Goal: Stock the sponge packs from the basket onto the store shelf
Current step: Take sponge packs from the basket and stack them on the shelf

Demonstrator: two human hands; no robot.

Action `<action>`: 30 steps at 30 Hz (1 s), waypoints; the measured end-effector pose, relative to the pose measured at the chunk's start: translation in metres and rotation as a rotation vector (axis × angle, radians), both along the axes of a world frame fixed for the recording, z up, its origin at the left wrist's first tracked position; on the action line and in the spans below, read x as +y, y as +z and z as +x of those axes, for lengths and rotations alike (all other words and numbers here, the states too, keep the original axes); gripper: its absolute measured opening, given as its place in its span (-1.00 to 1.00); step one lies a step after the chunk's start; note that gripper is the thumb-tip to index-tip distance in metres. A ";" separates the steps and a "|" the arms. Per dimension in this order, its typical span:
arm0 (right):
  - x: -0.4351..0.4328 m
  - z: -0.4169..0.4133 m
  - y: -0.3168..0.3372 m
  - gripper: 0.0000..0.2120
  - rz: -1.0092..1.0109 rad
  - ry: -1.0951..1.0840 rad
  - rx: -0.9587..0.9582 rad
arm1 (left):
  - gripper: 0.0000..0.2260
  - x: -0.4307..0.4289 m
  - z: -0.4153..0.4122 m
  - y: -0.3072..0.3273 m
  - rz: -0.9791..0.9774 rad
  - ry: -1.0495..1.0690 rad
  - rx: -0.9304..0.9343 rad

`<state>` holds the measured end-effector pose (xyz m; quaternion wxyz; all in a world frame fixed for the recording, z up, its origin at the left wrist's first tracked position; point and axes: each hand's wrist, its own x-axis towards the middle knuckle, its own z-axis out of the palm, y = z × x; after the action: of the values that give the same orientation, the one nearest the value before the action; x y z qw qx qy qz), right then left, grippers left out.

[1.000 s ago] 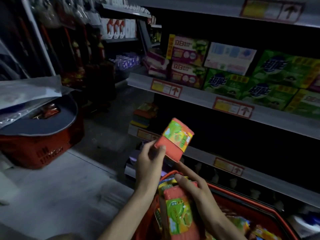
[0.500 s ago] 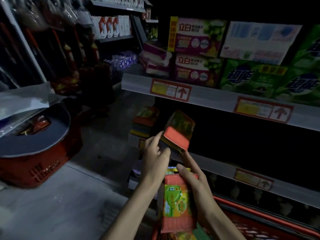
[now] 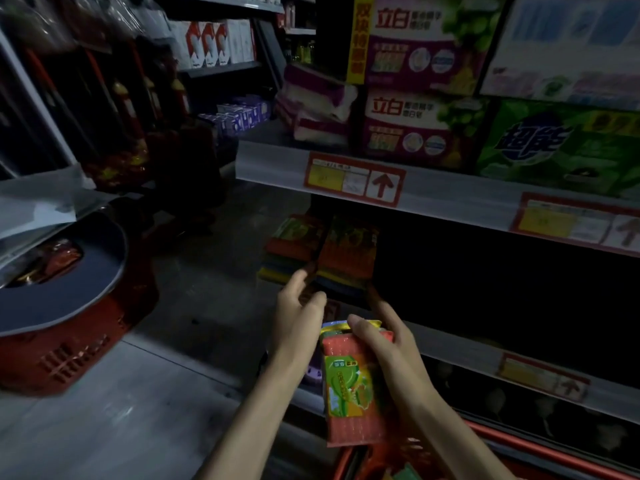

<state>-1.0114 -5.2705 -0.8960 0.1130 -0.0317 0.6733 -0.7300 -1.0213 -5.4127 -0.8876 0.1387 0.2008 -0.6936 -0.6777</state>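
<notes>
Head view, the only one. Left hand (image 3: 299, 308) at about 12 o'clock from the view's middle, reaching into the dark lower shelf (image 3: 450, 344); fingers at the lower edge of an upright sponge pack (image 3: 348, 252) standing beside the stack of packs (image 3: 294, 244) already on the shelf. Left grip: cannot tell whether closed on this pack or just loosened, because of shadow. Right hand (image 3: 388, 344) at 6 o'clock, grip clenched around a second sponge pack (image 3: 349, 386), held upright above the red basket (image 3: 502, 441), whose rim shows at 5 o'clock with more packs seemingly inside. Above, at 1 o'clock, upper shelf with detergent boxes (image 3: 415, 98) and a price tag (image 3: 353, 180) with arrow. At 9 o'clock, another red basket (image 3: 69, 351) on the floor, covered.

Step in hand, as a judgement: seating the first pack next to the stack. To do well: push it fully back until flush with the neighbours, label facing outward, bottom edge flat on the shelf so no tipping forward. Release only when stable, because the soft wrap probably slides easily. Then bring the right-hand pack directly beside it, same orientation, keeping the row tight.
</notes>
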 end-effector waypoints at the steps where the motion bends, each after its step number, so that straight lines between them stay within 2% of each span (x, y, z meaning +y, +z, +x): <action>1: -0.002 -0.001 -0.001 -0.14 0.007 -0.014 0.007 | -0.48 0.000 -0.001 -0.001 -0.016 0.001 -0.005; 3: -0.005 -0.002 0.000 -0.15 0.052 -0.016 0.038 | -0.47 -0.001 -0.002 -0.003 -0.042 -0.005 -0.018; 6: -0.007 -0.002 0.002 -0.46 0.178 0.005 0.112 | -0.49 -0.003 -0.003 -0.005 -0.058 -0.017 -0.043; 10: -0.007 -0.004 0.004 -0.50 0.273 -0.013 0.137 | -0.54 -0.004 0.000 -0.002 -0.116 -0.003 -0.068; 14: -0.005 -0.005 0.009 -0.68 0.330 -0.006 0.126 | -0.55 -0.004 0.008 0.005 -0.112 0.015 -0.081; 16: -0.003 -0.007 0.009 -0.68 0.330 -0.011 0.123 | -0.55 -0.004 0.009 0.006 -0.115 0.026 -0.081; 20: -0.003 -0.009 0.010 -0.48 0.338 -0.009 0.149 | -0.57 -0.006 0.008 0.007 -0.084 0.036 -0.081; 26: 0.000 -0.011 0.015 -0.36 0.331 -0.027 0.132 | -0.58 -0.008 0.006 0.005 -0.038 0.031 -0.049; 30: 0.001 -0.009 0.019 -0.49 0.308 -0.007 0.138 | -0.60 -0.007 0.005 0.004 -0.027 0.032 -0.031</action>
<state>-1.0199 -5.2699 -0.8770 0.0676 -0.0619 0.7835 -0.6145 -1.0167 -5.4199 -0.8834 0.1417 0.2206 -0.7015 -0.6627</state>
